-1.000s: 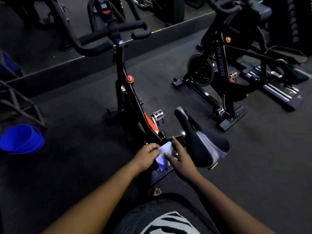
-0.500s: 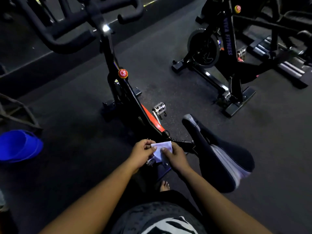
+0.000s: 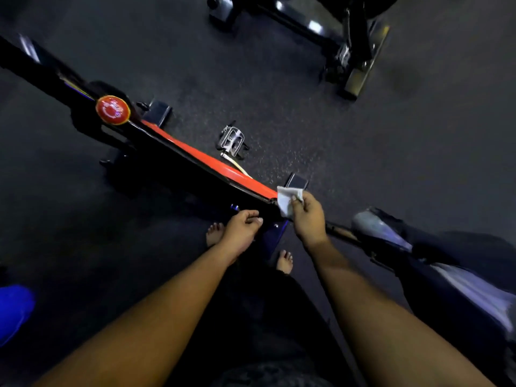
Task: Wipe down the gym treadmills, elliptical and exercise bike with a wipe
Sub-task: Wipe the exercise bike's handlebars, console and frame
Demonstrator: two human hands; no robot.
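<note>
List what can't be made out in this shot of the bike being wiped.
All in the head view:
- Exercise bike: handlebars cut off by the top left edge.
- Saddle: rear end runs off the right edge, blurred.
- Wipe: lower part hidden by the right hand.
- Red knob: lettering too blurred to read.
- Blue object: cropped by the left edge.
- Second bike: only its base shows, top edge cuts it.

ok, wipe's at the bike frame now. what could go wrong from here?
1. The right hand only pinches the wipe by a corner, so a firm stroke along the red frame strip could pull it loose.
2. The bare feet stand right by the bike's base; a shifted step might stub a toe.
3. The pedal juts out beside the strip and could snag the wipe.
</note>
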